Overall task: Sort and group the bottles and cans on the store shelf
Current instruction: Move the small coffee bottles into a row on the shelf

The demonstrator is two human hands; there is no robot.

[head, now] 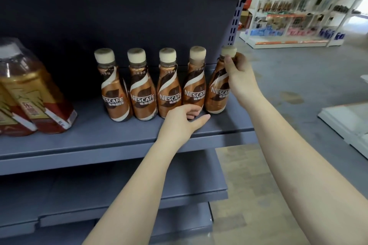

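A dark wall panel [119, 6] stands behind the grey shelf [99, 141], with more grey shelves [119, 195] below. The grey concrete floor [288, 77] has stains. Far off, white store racks [298, 12] look blurry and brightly lit.

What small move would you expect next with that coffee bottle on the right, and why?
Probably the right hand, gripping the end bottle near its neck, nudges it left to close up with the row. It stands tilted at the edge of the shelf, while the other four bottles stand in a line. The left hand rests at the base of its neighbour.
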